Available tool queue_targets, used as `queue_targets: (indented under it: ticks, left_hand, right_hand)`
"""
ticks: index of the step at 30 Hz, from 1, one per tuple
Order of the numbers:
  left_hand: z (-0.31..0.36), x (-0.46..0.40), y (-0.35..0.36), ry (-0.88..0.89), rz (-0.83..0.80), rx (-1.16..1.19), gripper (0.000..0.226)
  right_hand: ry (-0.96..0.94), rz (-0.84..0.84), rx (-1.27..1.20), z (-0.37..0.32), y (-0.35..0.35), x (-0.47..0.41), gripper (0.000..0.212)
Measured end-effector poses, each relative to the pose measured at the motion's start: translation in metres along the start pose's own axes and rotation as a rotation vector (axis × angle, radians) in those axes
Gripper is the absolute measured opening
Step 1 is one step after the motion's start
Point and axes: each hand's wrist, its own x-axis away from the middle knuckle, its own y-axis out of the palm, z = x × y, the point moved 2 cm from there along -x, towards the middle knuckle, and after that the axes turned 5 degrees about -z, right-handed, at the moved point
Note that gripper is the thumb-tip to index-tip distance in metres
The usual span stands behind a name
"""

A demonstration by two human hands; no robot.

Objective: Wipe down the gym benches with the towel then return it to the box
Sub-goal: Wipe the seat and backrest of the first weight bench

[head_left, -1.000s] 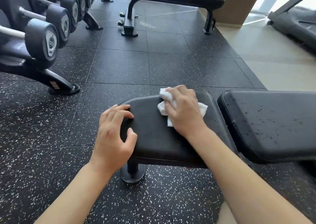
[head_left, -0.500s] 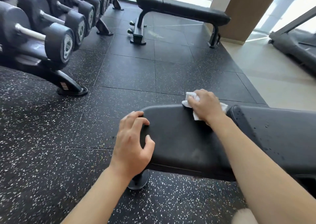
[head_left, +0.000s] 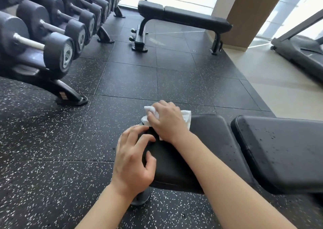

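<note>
right hand [head_left: 167, 122] gripping towel [head_left: 186, 117] on bench [head_left: 209, 137], left hand [head_left: 133, 158] loosely curled on pad edge

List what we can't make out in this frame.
- Box: nowhere in the head view.
- Towel: mostly covered by the right hand.
- Near bench: long pad cut off by the right edge; base hidden by the left hand.
- Dumbbell labels: too blurred to read.
</note>
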Motion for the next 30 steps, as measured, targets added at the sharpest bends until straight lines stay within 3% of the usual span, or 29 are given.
queue_targets:
  ticks: [3, 9, 14, 21, 26, 30]
  left_hand:
    - [-0.001, -0.001, 0.001, 0.038, -0.004, -0.002, 0.037]
    - [-0.002, -0.001, -0.002, 0.037, 0.022, 0.045, 0.037]
    - [-0.003, -0.003, -0.001, 0.038, 0.036, 0.051, 0.037]
    - [-0.005, 0.003, 0.0, -0.03, 0.121, 0.093, 0.04]
    - [-0.001, 0.003, -0.006, -0.052, 0.006, 0.083, 0.046]
    - [-0.005, -0.003, -0.011, -0.051, -0.124, 0.083, 0.042]
  right_hand:
    - [-0.046, -0.034, -0.044, 0.018, -0.012, 0.003, 0.029]
    - [0.179, 0.045, -0.03, 0.11, -0.06, 0.03, 0.05]
    - [0.231, 0.075, -0.029, 0.094, -0.049, 0.022, 0.03]
    - [-0.074, 0.013, -0.024, -0.012, -0.002, 0.012, 0.026]
    - [-0.25, -0.03, -0.109, 0.004, -0.028, 0.068, 0.029]
    - [-0.256, -0.042, -0.104, 0.04, -0.041, 0.147, 0.028]
